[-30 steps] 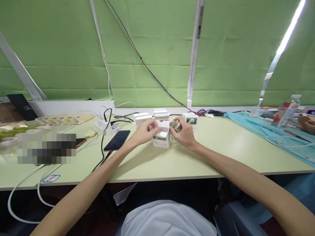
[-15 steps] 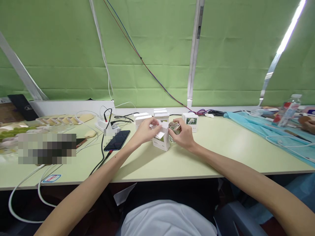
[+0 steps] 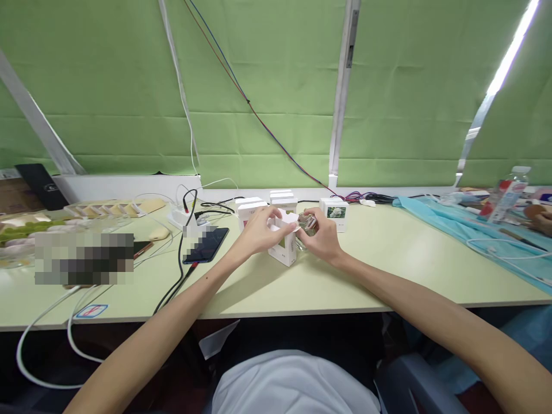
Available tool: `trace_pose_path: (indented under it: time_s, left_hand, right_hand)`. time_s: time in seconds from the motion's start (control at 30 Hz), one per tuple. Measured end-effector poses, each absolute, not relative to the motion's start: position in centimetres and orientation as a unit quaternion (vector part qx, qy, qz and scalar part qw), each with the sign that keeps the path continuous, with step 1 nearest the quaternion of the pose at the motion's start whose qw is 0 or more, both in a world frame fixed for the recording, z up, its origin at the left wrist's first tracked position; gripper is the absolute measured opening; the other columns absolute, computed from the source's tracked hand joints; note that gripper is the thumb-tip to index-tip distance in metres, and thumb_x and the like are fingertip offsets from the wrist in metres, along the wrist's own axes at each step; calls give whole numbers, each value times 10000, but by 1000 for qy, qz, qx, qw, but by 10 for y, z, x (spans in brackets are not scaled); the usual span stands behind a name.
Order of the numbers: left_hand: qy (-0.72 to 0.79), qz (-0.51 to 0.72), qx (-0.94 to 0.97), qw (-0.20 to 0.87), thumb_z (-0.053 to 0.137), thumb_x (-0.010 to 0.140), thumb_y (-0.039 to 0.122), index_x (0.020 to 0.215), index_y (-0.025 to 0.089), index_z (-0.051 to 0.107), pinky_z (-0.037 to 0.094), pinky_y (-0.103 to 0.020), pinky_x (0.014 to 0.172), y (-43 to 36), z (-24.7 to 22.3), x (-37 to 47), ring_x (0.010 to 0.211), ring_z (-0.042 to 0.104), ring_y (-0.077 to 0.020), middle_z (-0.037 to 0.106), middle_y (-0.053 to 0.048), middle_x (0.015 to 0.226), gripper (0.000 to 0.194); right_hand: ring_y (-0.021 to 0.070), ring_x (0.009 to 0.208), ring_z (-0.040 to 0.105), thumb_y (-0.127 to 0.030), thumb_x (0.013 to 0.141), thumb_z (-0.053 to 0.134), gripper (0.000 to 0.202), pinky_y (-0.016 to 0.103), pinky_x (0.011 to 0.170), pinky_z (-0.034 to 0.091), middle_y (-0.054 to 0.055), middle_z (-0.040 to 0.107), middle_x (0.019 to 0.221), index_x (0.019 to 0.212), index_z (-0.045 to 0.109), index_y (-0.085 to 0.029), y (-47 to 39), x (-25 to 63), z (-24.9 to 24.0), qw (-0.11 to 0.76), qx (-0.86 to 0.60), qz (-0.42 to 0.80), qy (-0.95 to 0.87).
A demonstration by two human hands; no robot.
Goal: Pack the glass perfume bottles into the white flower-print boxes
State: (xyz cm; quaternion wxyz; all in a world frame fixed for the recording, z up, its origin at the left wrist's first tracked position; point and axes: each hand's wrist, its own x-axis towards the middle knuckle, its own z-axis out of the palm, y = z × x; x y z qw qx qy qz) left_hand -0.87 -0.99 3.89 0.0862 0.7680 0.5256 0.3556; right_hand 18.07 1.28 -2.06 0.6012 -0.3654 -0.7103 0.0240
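A small white box (image 3: 283,253) stands upright on the pale table, its top flap raised. My left hand (image 3: 264,231) is at the top of this box, fingers closed on its white flap. Just to the right, my right hand (image 3: 319,234) is wrapped round a shiny clear glass object (image 3: 307,223), close to the box's upper right edge. The fingers partly cover that object. Behind my hands stand white boxes in three groups: at the left (image 3: 250,202), in the middle (image 3: 283,198) and at the right, where one (image 3: 335,213) shows a white flower picture.
A phone (image 3: 206,245) with cables and a white power strip (image 3: 185,218) lie to the left. Food trays sit at the far left. At the right are a blue cloth (image 3: 457,230), a plastic bottle (image 3: 509,192) and part of another person's hand (image 3: 541,218).
My left hand has moved slightly right and down, with its thumb now over the flap at the box's right edge. My right hand has barely moved, still round the glass object.
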Motion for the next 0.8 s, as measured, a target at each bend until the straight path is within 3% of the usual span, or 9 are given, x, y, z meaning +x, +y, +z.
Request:
trace_pose_path:
  time_s: [0.2, 0.5, 0.63, 0.8]
  left_hand:
    - [542, 342, 763, 81, 711, 751, 661, 1127, 247, 622, 489, -413, 918, -18, 39, -5, 1096, 599, -286, 585, -102, 1258, 567]
    - [527, 355, 768, 73, 708, 793, 591, 1252, 282, 585, 505, -426, 949, -19, 28, -5, 1137, 588, -294, 521, -105, 1279, 566]
    - [530, 362, 763, 76, 730, 779, 578, 1335, 270, 544, 514, -444, 966, -20, 23, -3, 1140, 591, -300, 473, -127, 1299, 662]
    - [535, 350, 766, 72, 706, 808, 568, 1392, 269, 520, 504, -456, 990, -21, 20, -2, 1151, 588, -307, 501, -124, 1232, 681]
  right_hand:
    - [157, 606, 582, -359, 779, 645, 293, 282, 601, 474, 21, 680, 818, 1014, 549, -213, 13, 181, -21, 600, -371, 33, -708]
    - [151, 580, 537, -336, 767, 632, 258, 281, 600, 455, -18, 614, 724, 981, 545, -222, 12, 182, -14, 610, -385, 41, -691]
    - [149, 594, 526, -345, 764, 647, 258, 283, 617, 453, -29, 589, 717, 968, 545, -224, 12, 183, -11, 625, -396, 42, -672]
    - [148, 570, 506, -388, 772, 678, 292, 289, 604, 447, -39, 567, 690, 977, 557, -220, 14, 186, -8, 644, -415, 57, -640]
